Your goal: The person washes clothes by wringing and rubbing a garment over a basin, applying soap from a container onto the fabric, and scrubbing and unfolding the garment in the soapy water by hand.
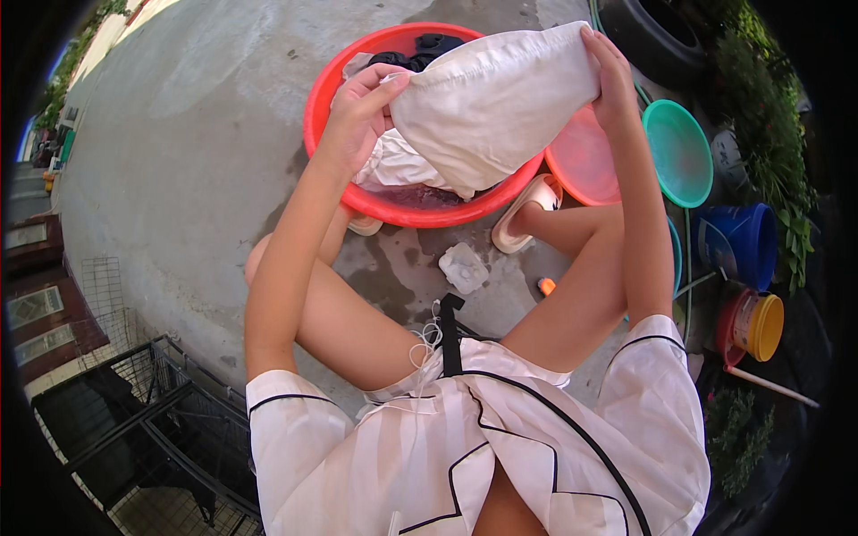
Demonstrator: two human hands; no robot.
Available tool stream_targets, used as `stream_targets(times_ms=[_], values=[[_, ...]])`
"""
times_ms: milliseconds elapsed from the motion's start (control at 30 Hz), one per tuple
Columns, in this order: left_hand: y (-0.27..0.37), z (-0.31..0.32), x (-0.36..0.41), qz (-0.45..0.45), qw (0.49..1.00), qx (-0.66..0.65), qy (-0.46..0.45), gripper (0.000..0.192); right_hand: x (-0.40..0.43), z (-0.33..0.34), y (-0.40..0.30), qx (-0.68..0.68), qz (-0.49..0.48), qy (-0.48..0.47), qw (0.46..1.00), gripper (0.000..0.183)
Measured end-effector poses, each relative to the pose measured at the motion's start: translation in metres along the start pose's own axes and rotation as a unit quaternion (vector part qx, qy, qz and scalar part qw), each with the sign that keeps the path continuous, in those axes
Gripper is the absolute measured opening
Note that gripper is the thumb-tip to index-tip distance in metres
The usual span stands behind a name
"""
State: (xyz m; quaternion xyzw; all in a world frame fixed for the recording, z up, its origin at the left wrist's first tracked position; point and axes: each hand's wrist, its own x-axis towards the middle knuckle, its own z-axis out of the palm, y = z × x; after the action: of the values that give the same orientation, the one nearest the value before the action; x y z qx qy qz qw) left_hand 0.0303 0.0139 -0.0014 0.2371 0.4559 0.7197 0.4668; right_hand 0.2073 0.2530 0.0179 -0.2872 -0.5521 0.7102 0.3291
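Between my two hands a white cloth garment point(496, 107) is stretched out above a red plastic basin point(436, 218). My left hand point(365, 110) pinches its left end between thumb and fingers. The top right corner is held by my right hand point(611, 77). Under the garment, another white cloth point(402, 164) lies in the basin, its far part hidden. Dark cloth point(436, 47) rests at the basin's far side. Some water point(422, 195) shows near the basin's near rim.
To the right stand a smaller red basin point(586, 157), a green basin point(678, 154), a blue bucket point(737, 244) and a yellow bucket point(764, 328). A tyre point(653, 40) lies beyond. A clear plastic container point(464, 268) sits on wet concrete between my legs, an orange object point(547, 287) nearby.
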Motion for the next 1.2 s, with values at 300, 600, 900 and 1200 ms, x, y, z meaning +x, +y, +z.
stream_targets(times_ms=[300, 600, 900, 1200], values=[[0.005, 0.002, 0.001, 0.055, 0.981, 0.162, 0.095, 0.019, 0.006, 0.003, 0.011, -0.103, -0.012, 0.044, 0.994, 0.024], [0.015, -0.01, 0.005, 0.104, 0.971, 0.179, 0.121, 0.016, 0.006, 0.012, 0.02, -0.094, -0.104, 0.025, 0.99, 0.025], [0.028, -0.027, 0.006, 0.114, 0.985, 0.127, 0.033, 0.013, 0.001, 0.022, 0.009, 0.015, -0.133, -0.002, 0.991, 0.027], [0.03, -0.026, 0.006, 0.074, 0.996, 0.048, -0.033, 0.012, -0.003, 0.026, 0.006, 0.083, -0.075, -0.005, 0.994, 0.027]])
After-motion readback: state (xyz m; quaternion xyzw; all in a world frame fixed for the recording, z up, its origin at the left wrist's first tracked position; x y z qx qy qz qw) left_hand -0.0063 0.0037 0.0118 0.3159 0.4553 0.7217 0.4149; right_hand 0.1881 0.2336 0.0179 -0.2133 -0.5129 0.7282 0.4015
